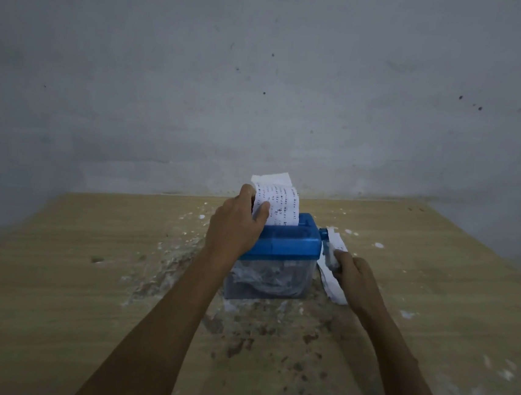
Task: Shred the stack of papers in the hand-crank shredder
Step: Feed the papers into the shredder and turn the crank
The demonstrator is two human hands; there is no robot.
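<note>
The left hand (237,223) is pinching printed paper (279,207) standing upright in the blue shredder (283,247), long axis 9-to-3, mid-surface (72,258); the right hand (351,277) is gripping its crank (327,250) at 3 o'clock.

Glossy plastic shredder (286,241), seemingly wood-grain table (87,260)

Bare, plain room: stained wooden table (87,260) against a scuffed grey wall (265,70).

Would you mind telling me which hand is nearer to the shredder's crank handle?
Right. The right hand grips the crank handle on the shredder's right side. The left hand is at the opposite end, pinching the printed paper standing in the slot.
</note>
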